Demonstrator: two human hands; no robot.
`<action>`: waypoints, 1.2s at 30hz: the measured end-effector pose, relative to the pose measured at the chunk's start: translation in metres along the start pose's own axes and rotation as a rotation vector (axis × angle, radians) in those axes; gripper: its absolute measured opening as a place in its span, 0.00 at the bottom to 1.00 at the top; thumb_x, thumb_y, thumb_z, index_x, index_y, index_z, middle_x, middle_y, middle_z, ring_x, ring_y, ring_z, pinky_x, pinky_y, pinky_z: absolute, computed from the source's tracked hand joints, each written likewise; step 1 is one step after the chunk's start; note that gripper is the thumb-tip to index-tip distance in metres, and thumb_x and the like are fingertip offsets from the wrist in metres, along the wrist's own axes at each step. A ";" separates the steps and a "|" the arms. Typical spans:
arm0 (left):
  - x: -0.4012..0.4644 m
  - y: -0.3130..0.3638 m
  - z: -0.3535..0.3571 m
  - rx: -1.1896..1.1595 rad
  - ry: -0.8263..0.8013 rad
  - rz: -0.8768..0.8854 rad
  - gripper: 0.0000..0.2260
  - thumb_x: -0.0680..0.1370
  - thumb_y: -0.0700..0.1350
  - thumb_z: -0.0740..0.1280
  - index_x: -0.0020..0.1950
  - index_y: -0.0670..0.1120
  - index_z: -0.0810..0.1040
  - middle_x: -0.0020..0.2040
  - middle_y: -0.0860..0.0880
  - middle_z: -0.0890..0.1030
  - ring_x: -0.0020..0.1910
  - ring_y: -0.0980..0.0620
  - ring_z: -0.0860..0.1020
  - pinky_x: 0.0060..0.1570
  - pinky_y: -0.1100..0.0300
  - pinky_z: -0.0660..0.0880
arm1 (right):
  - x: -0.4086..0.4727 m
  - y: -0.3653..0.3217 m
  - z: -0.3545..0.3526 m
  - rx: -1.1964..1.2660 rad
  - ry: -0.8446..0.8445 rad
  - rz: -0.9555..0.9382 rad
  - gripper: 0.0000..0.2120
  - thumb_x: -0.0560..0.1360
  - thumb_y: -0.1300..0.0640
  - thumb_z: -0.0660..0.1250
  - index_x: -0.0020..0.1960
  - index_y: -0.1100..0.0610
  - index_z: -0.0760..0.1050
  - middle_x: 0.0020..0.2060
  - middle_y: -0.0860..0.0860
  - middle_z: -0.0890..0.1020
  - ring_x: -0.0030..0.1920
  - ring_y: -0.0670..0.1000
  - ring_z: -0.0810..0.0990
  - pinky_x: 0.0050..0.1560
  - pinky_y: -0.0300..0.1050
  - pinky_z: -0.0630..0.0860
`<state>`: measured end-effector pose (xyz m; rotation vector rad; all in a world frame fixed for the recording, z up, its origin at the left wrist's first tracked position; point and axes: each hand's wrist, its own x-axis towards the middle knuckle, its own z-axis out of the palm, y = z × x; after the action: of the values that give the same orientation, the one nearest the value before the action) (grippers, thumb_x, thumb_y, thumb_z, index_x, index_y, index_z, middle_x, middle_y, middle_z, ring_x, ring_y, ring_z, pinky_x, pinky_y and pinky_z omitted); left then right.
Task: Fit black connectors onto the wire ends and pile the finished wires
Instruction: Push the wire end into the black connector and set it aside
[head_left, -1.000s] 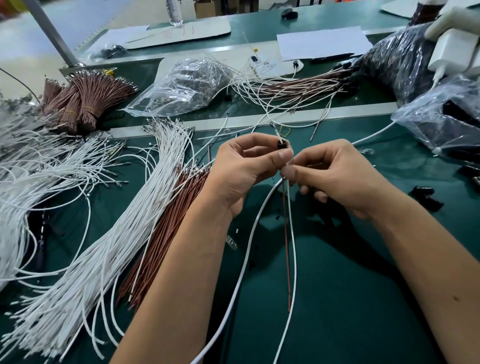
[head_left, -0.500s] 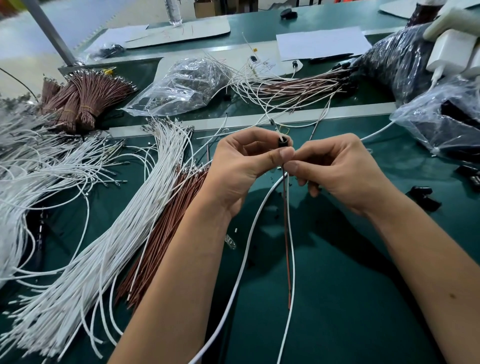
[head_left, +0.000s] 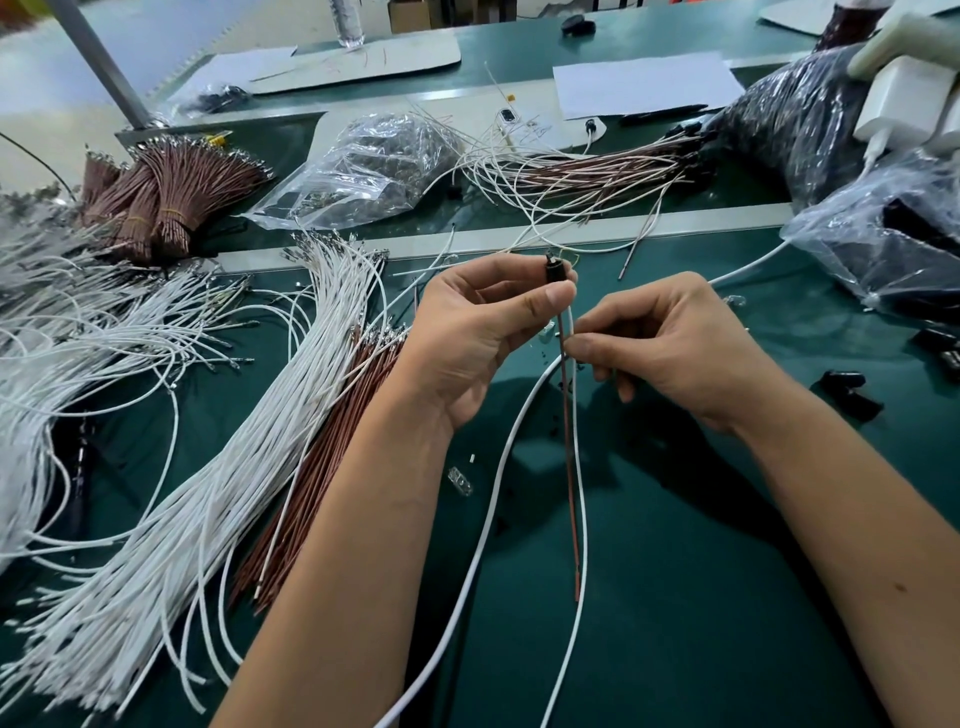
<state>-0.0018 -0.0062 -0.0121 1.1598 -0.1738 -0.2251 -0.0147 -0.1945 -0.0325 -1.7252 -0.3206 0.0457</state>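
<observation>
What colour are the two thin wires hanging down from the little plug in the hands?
One brown wire, one white wire, in the head view.

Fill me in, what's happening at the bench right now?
A person is fitting a black connector onto wire ends. The left hand pinches the connector upright above the green table; a brown wire and a white wire hang down from it. The right hand pinches those two wires just below the connector. Loose white wires and brown wires lie to the left, a pile with connectors fitted at the back, spare black connectors to the right.
</observation>
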 end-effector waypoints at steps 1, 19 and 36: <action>0.000 0.000 0.000 0.002 0.003 0.002 0.08 0.65 0.36 0.76 0.43 0.43 0.84 0.44 0.45 0.86 0.42 0.54 0.84 0.44 0.63 0.79 | 0.000 0.000 0.000 0.000 0.003 0.004 0.03 0.72 0.64 0.77 0.43 0.63 0.85 0.27 0.50 0.81 0.26 0.45 0.77 0.24 0.38 0.73; -0.001 -0.003 0.005 0.069 0.018 0.010 0.09 0.64 0.38 0.77 0.42 0.44 0.85 0.42 0.46 0.86 0.39 0.53 0.84 0.39 0.65 0.78 | 0.000 -0.002 -0.001 -0.008 0.052 -0.032 0.11 0.72 0.47 0.76 0.45 0.55 0.87 0.31 0.52 0.84 0.29 0.48 0.78 0.26 0.40 0.74; 0.003 0.002 0.002 -0.053 0.074 -0.214 0.11 0.82 0.44 0.64 0.53 0.37 0.81 0.48 0.40 0.85 0.39 0.53 0.83 0.42 0.64 0.80 | 0.003 0.000 0.002 0.043 0.065 -0.036 0.03 0.72 0.53 0.77 0.42 0.52 0.88 0.34 0.68 0.80 0.30 0.54 0.75 0.25 0.40 0.73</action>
<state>0.0012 -0.0079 -0.0100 1.1321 0.0218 -0.3732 -0.0127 -0.1916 -0.0322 -1.6745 -0.3011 -0.0294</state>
